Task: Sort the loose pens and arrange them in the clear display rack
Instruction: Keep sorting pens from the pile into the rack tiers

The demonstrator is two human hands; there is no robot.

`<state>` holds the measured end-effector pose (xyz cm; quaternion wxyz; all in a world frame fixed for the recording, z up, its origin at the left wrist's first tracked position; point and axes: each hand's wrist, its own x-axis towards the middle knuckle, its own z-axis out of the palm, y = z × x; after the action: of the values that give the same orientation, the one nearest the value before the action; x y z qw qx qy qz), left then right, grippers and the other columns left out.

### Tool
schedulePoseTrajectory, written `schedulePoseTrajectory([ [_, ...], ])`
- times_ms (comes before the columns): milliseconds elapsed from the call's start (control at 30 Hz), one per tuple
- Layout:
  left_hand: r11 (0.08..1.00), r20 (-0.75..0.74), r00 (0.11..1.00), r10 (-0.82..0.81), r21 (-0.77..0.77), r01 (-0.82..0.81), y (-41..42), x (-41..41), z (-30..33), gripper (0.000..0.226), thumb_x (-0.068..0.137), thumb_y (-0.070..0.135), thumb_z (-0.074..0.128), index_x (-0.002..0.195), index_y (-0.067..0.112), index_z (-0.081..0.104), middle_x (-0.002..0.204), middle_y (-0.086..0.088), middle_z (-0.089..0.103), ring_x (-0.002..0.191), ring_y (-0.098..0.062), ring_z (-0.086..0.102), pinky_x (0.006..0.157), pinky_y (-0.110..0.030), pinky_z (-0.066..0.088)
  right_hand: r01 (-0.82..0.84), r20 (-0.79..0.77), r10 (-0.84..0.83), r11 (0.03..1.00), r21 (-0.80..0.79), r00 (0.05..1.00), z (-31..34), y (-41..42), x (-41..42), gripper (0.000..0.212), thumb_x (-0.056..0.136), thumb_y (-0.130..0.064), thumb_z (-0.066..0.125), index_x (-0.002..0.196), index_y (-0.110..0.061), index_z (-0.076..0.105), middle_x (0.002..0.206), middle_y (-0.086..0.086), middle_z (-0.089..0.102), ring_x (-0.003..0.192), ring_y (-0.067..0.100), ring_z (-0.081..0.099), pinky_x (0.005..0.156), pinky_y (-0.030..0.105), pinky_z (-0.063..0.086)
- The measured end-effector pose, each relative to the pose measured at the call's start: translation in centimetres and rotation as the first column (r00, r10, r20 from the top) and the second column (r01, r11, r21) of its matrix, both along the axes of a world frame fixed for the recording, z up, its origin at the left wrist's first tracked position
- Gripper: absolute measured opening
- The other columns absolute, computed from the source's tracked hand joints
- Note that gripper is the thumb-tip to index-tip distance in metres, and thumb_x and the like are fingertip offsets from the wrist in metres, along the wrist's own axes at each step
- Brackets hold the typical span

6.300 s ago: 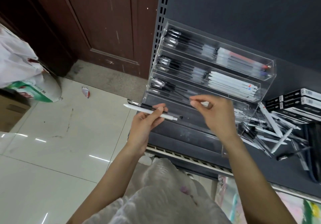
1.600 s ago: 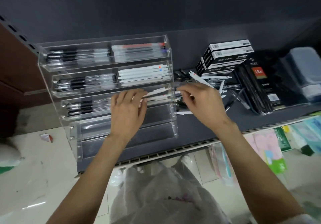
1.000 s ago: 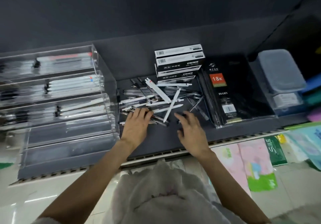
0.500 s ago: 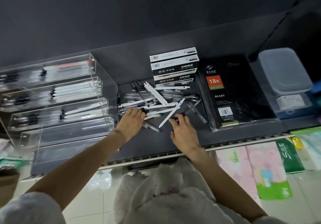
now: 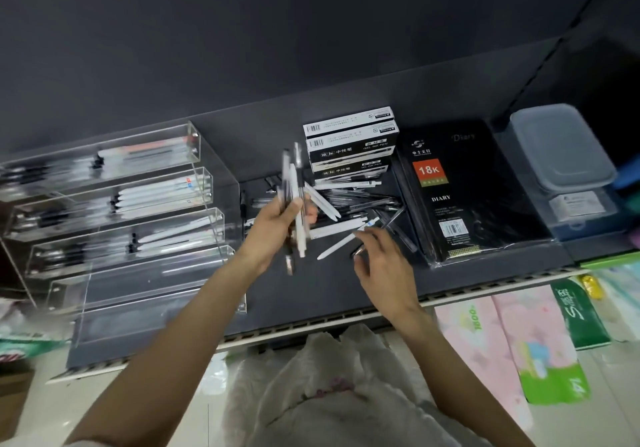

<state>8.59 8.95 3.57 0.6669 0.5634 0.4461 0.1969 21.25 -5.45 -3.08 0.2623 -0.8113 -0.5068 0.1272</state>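
arms: bare forearms | garment (image 5: 332,394): white, crinkled, faint pink print

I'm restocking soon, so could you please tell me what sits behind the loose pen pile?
Stacked black-and-white pen boxes stand behind the loose pen pile. Their lower boxes are partly covered by pens.

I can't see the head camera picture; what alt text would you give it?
A person's left hand grips a bunch of pens upright above a loose pile of pens on a dark shelf, while the right hand reaches into the pile. A clear display rack, partly filled, stands to the left; pen boxes sit behind.
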Motion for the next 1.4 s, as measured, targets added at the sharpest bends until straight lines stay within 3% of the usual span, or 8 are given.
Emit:
schedulePoseTrajectory([
  [133,0.892,0.316,0.919,0.237,-0.445,-0.077,-0.4,-0.3,0.6,0.021,0.099,0.015,0.043,0.107,0.010,0.062,0.084,-0.002,0.071,0.083,-0.016,0.071,0.075,-0.039,0.059,0.079,-0.275,-0.050,0.993,0.093,0.960,2.1,0.6,0.1,0.031,0.093,-0.020,0.055,0.124,-0.017,0.056,0.110,0.000,0.061,0.081,0.015,0.062,0.075,0.036,0.052],
  [233,0.862,0.368,0.882,0.295,-0.501,-0.079,-1.3,-0.5,0.5,0.021,0.098,0.015,0.044,0.108,0.012,0.063,0.086,-0.002,0.072,0.081,-0.015,0.070,0.076,-0.040,0.059,0.062,-0.489,-0.018,0.995,0.073,0.872,3.9,1.1,-0.6,0.025,0.094,-0.028,0.054,0.118,-0.021,0.057,0.088,-0.005,0.069,0.075,0.009,0.065,0.072,0.029,0.053],
  [400,0.873,0.427,0.849,0.310,-0.482,-0.077,-2.0,-1.6,0.2,0.023,0.099,0.014,0.043,0.113,0.014,0.061,0.084,0.001,0.071,0.080,-0.012,0.067,0.085,-0.040,0.056,-0.029,-0.863,-0.034,0.998,-0.056,0.504,6.3,1.3,-3.2,0.025,0.092,-0.028,0.058,0.108,-0.013,0.046,0.083,0.014,0.068,0.061,0.026,0.070,0.058,0.030,0.058],
  [500,0.881,0.434,0.844,0.314,-0.464,-0.090,-2.1,-2.4,0.4,0.023,0.099,0.013,0.043,0.113,0.012,0.061,0.088,-0.002,0.071,0.083,-0.014,0.068,0.083,-0.039,0.057,-0.046,-0.905,-0.016,0.998,-0.039,0.424,6.2,1.3,-4.9,0.031,0.088,-0.012,0.063,0.107,-0.007,0.040,0.082,0.012,0.069,0.064,0.027,0.071,0.062,0.027,0.058],
  [667,0.869,0.465,0.812,0.353,-0.484,-0.100,-3.4,-3.5,0.4,0.022,0.098,0.012,0.043,0.110,0.009,0.061,0.089,-0.005,0.068,0.083,-0.015,0.067,0.084,-0.037,0.055,0.057,-0.903,-0.024,0.998,0.001,0.428,6.2,1.9,-7.1,0.034,0.083,-0.003,0.068,0.103,-0.009,0.041,0.084,0.016,0.070,0.069,0.023,0.072,0.065,0.024,0.056],
  [933,0.877,0.532,0.773,0.345,-0.475,-0.064,-3.7,-5.6,0.3,0.023,0.098,0.012,0.041,0.109,0.010,0.061,0.086,-0.004,0.069,0.086,-0.017,0.068,0.091,-0.036,0.053,0.189,-0.956,-0.066,0.982,-0.011,0.285,6.4,1.2,-9.7,0.019,0.087,-0.006,0.063,0.105,-0.005,0.058,0.080,0.004,0.070,0.065,0.013,0.065,0.056,0.020,0.052],
  [1167,0.879,0.520,0.772,0.366,-0.466,-0.103,-4.6,-6.2,0.3,0.022,0.100,0.010,0.040,0.106,0.011,0.061,0.088,-0.004,0.072,0.093,-0.018,0.069,0.090,-0.030,0.054,0.367,-0.985,-0.162,0.921,-0.128,0.062,6.1,1.4,-12.5,0.012,0.087,-0.013,0.063,0.097,-0.008,0.066,0.071,-0.001,0.063,0.060,0.007,0.057,0.053,0.018,0.046],
  [1400,0.846,0.557,0.700,0.448,-0.518,-0.129,-4.6,-7.1,0.0,0.021,0.098,0.011,0.041,0.108,0.011,0.060,0.087,-0.003,0.070,0.093,-0.017,0.068,0.090,-0.029,0.053,0.469,-0.988,-0.152,0.876,-0.115,0.041,6.1,1.8,-13.9,0.006,0.085,-0.006,0.065,0.089,-0.001,0.063,0.065,0.005,0.058,0.057,0.010,0.056,0.057,0.018,0.051],
])
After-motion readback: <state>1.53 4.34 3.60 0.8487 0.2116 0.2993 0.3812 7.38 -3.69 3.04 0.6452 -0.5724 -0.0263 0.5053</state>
